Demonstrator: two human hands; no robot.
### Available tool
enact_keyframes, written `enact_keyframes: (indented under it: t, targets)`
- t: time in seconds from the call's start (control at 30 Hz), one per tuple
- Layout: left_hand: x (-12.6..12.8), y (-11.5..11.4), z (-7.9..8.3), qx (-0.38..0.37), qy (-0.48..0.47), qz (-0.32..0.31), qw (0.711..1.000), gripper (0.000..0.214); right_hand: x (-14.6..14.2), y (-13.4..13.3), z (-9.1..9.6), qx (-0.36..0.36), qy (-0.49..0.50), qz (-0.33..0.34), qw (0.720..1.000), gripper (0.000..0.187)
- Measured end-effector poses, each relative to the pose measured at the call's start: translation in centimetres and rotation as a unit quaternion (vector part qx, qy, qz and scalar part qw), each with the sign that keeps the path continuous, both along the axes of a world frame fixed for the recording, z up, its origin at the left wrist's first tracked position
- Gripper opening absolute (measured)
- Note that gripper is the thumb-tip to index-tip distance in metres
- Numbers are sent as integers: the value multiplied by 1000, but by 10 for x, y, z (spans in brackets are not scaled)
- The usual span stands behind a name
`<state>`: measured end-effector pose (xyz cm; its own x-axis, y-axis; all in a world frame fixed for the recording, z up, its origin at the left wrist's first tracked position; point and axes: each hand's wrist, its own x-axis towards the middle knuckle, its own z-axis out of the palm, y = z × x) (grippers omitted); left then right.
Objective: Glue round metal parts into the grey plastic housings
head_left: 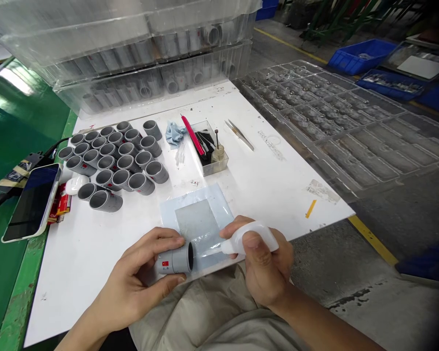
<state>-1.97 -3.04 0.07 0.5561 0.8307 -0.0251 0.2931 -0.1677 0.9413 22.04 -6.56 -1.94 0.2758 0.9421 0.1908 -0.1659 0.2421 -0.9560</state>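
My left hand (146, 273) is wrapped round a short grey tube (173, 260) with a small red mark on its side. The tube lies sideways, its dark open end facing right. In my right hand (265, 263) is a white squeeze bottle (254, 236), its thin nozzle pointing left at the tube's mouth. Whether the nozzle tip touches the tube I cannot tell. Beneath both hands lies a light blue sheet (219, 200) with a grey square pad (196, 219) on it.
Several grey tubes (127, 163) stand grouped at the left, near a phone (32, 202). A small clear box (215, 168) holds a red-pink tool and a little jar. Tweezers (239, 135) lie to its right. Stacked clear bins (106, 100) of tubes rise behind.
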Motion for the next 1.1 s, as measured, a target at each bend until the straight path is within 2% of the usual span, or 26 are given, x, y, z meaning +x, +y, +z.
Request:
enact_keyframes:
  t: [0.13, 0.5, 0.7, 1.1]
  targets:
    - [1, 1, -1, -3, -24, -6, 1000, 50, -2, 1, 0, -5, 22, -26, 999, 28]
    - [0, 1, 5, -23, 0, -3, 1000, 40, -5, 0, -2, 28, -29, -45, 998, 23]
    - [0, 1, 5, -34, -4, 5, 999, 42, -3, 2, 1, 44, -73, -37, 996, 21]
    - [-2, 0, 4, -42, 11, 11, 999, 43, -1, 1, 1, 22, -79, -1, 997, 23]
